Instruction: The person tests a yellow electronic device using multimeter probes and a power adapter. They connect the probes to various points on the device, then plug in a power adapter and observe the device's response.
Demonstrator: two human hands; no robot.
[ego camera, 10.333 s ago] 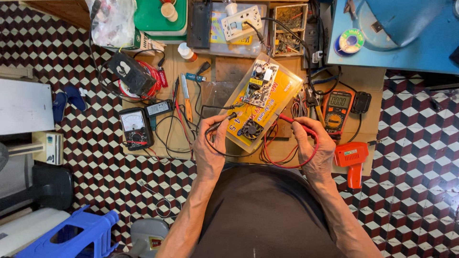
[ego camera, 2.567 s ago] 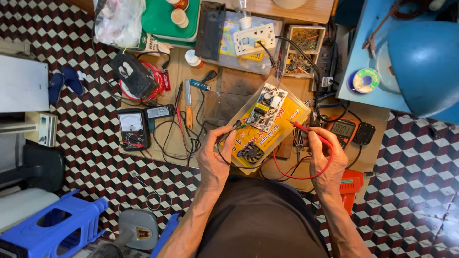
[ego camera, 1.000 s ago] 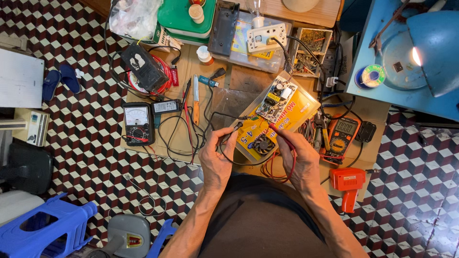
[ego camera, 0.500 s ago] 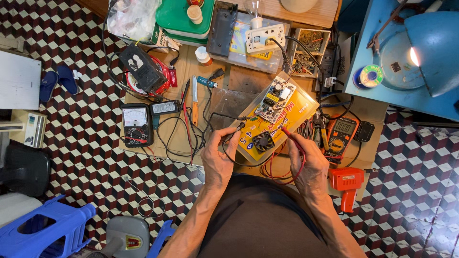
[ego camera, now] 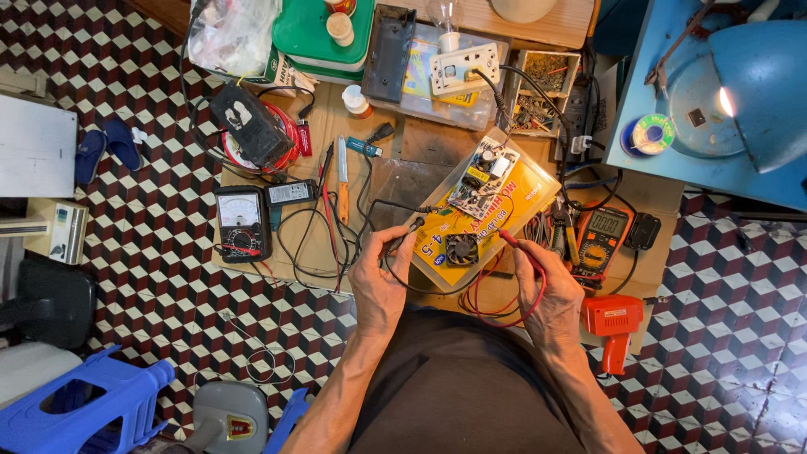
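The left hand (ego camera: pixel 380 282) pinched a slim black test probe (ego camera: pixel 405 233) between thumb and fingertips, its tip aimed at the near left edge of a yellow plastic box (ego camera: pixel 513 220) lying tilted on the wooden work board (ego camera: pixel 420 160). The right hand (ego camera: pixel 551 290) gripped a red test probe (ego camera: pixel 514 244) the same way, its point resting toward the box's near right side. Both hands were closed on their probes, neither loose.

Between the two tips sat a small black square cooling fan (ego camera: pixel 461 249), flat on the yellow lid; farther off on the same lid lay a bare green circuit board (ego camera: pixel 483 172) crowded with components. The probes looked light and stiff, best held along their insulated barrels, as here; their black and red leads (ego camera: pixel 487 298) were soft and looped slack just near the hands, liable to snag. The circuit board appeared fragile, safest taken by its edges.

To the right of the box stood an orange-cased digital multimeter (ego camera: pixel 603 235), and nearer, an orange pistol-shaped soldering gun (ego camera: pixel 615 324). To the left, well apart from the hands, lay a black analogue meter (ego camera: pixel 240 223) and a wooden-handled knife (ego camera: pixel 343 176). A blue desk lamp (ego camera: pixel 752 84) shone at the far right, above a tiled floor (ego camera: pixel 168 286).
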